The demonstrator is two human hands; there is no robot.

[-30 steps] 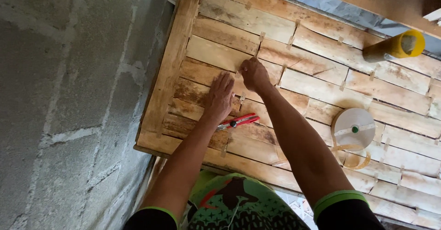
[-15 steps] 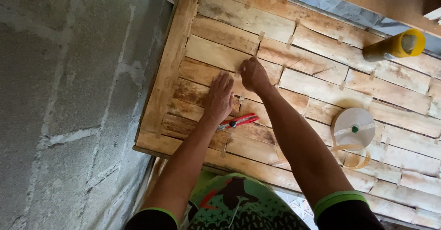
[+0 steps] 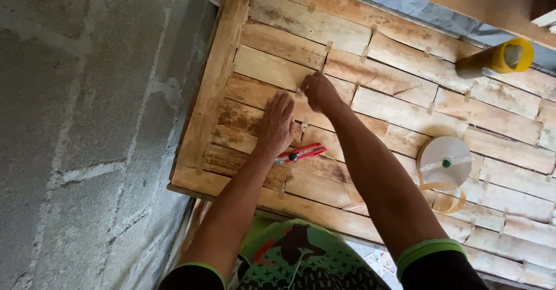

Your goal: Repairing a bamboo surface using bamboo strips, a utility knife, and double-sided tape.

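Note:
A wooden panel (image 3: 405,110) of brick-like wood slats, with small spacer pieces in the gaps, lies in front of me. My left hand (image 3: 275,123) presses flat, fingers spread, on a slat near the panel's left side. My right hand (image 3: 318,91) is closed, pinching a small wooden spacer (image 3: 299,92) at a gap between slats. Red-handled pliers (image 3: 301,153) lie on the slats just below my left hand.
A white roll of strapping (image 3: 445,161) with a loose loop rests on the panel at right. A yellow tube (image 3: 492,60) lies at the upper right. A grey block wall (image 3: 87,122) runs along the left. A wooden beam (image 3: 492,0) crosses the top right.

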